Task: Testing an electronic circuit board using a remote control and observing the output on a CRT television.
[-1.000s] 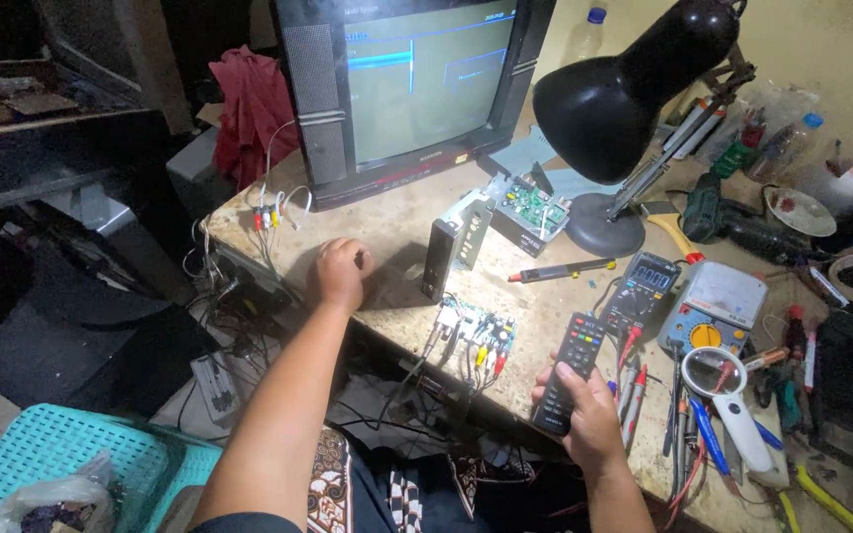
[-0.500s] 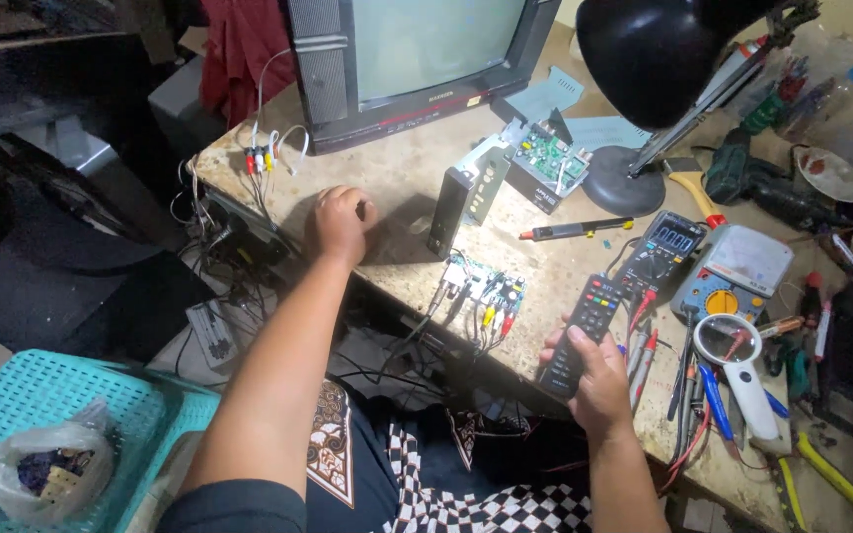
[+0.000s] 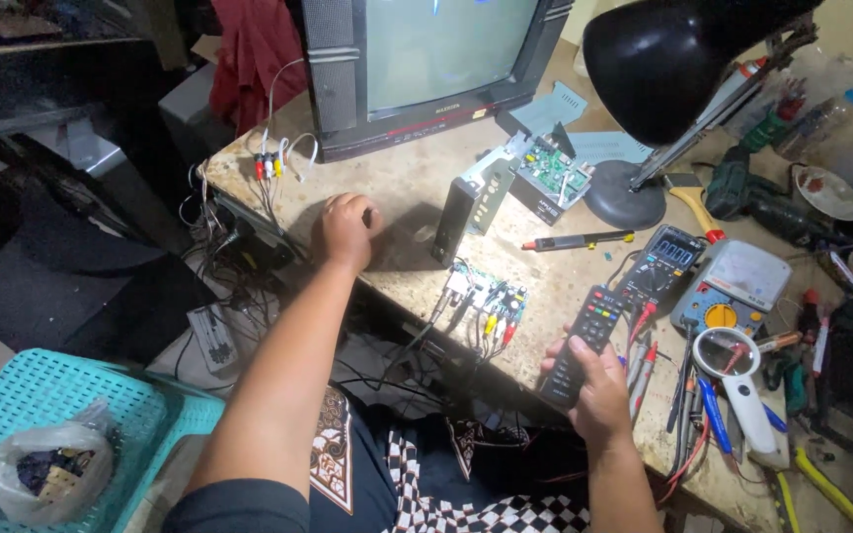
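Low and right of centre in the frame: right hand clamped around the lower half of a black remote control, thumb over the keys, the free end tipped up toward the old television at the top centre, probably so as to aim at its front. Left of centre: left hand loosely curled, knuckles down on the bare stone-look workbench, holding nothing, apparently just propping the body. Well apart from each other, with a small circuit board trailing coloured plug leads between them at the bench edge. Just right of the remote: black digital multimeter, magnifying glass. Upper right: black desk lamp hanging over it all.
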